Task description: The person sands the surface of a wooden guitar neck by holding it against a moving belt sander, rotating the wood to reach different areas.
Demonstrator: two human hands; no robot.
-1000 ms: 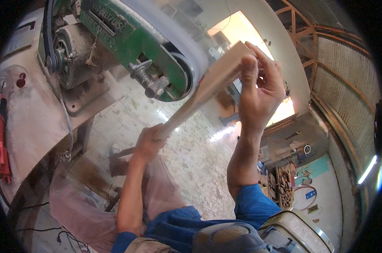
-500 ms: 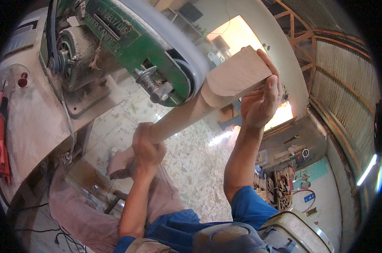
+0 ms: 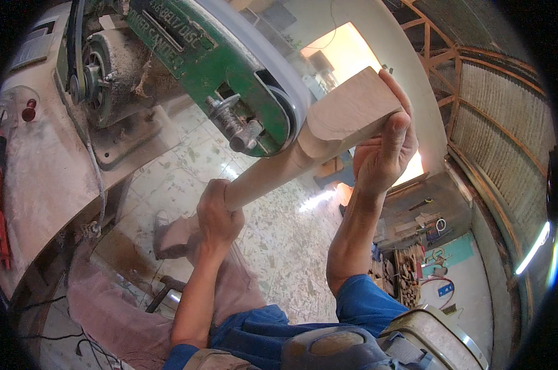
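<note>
Wood, edge-on a second ago, now broadside, left grip and right grip clamped on it

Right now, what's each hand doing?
Left hand: closed around the narrow end of the wooden piece.
Right hand: holding its wide end.

Left fingers and right fingers hold wood beside a sander.

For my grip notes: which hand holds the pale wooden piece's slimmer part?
The left hand, wrapped around the slim, rounded shaft; the right hand holds the broad block.
</note>
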